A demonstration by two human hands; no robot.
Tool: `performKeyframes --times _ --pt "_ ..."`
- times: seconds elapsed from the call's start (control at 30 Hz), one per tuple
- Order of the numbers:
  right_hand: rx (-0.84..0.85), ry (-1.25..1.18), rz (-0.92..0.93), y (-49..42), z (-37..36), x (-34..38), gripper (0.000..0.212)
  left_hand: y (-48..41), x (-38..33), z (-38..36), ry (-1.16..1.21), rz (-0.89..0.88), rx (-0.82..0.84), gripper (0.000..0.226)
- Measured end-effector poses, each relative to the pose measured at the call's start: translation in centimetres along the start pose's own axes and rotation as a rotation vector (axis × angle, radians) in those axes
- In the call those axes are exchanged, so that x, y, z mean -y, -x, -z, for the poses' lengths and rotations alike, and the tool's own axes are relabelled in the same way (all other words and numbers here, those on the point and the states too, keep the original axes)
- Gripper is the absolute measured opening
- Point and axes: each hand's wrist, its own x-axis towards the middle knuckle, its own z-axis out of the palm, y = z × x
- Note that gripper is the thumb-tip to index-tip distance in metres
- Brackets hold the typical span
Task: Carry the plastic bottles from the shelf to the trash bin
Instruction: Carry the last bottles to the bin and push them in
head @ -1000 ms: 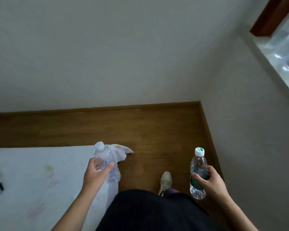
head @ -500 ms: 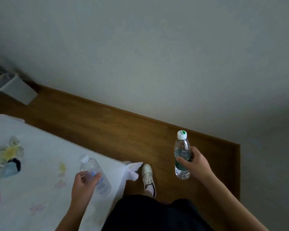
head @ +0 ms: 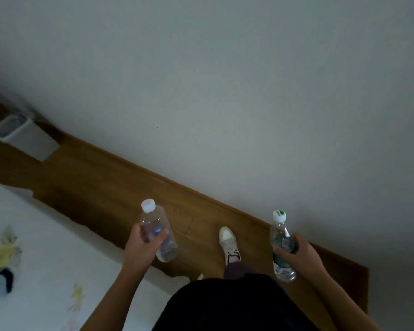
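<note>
My left hand (head: 142,244) grips a clear plastic bottle with a white cap (head: 164,247) around its middle, tilted slightly, above the floor by the bed's edge. My right hand (head: 296,253) holds a second clear bottle with a green label and a green-and-white cap (head: 279,232), upright, near the wall. A pale grey trash bin (head: 31,140) stands on the floor against the wall at the far left, a good way ahead of both hands. The shelf is out of view.
A bed with a white flower-printed cover (head: 41,254) fills the lower left. A strip of wooden floor (head: 101,182) runs between bed and white wall (head: 225,91) toward the bin. My white shoe (head: 229,243) is on that strip.
The view has swung further left, so the bin sits larger and closer. The left bottle moved off the bed cover to over the floor and is more upright. Both hands keep their bottles.
</note>
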Motion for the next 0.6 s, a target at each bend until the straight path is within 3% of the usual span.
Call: performKeyframes --times 0.1,0.23,0.4,0.5,0.6 --pt "0.060 -0.025 0.044 -5.8 0.6 4.0 0.051 -3.6 -2.1 1.0 -0.012 0.000 -0.079 0.056" --pt "0.134 -0.051 0.137 -13.0 0.8 11.7 0.046 -6.6 -3.0 3.0 0.043 0.081 -0.234 0.077" --pt "0.348 0.038 0.309 -20.5 -0.9 24.2 0.054 -7.2 -2.8 5.6 0.095 0.189 -0.518 0.038" --pt "0.468 0.098 0.428 -22.7 -3.6 32.1 0.067 -6.7 -1.3 7.9 0.191 0.285 -0.662 0.043" --pt "0.570 0.136 0.535 -23.4 -7.4 39.6 0.058 -6.0 0.3 10.0 0.277 0.383 -0.799 0.045"
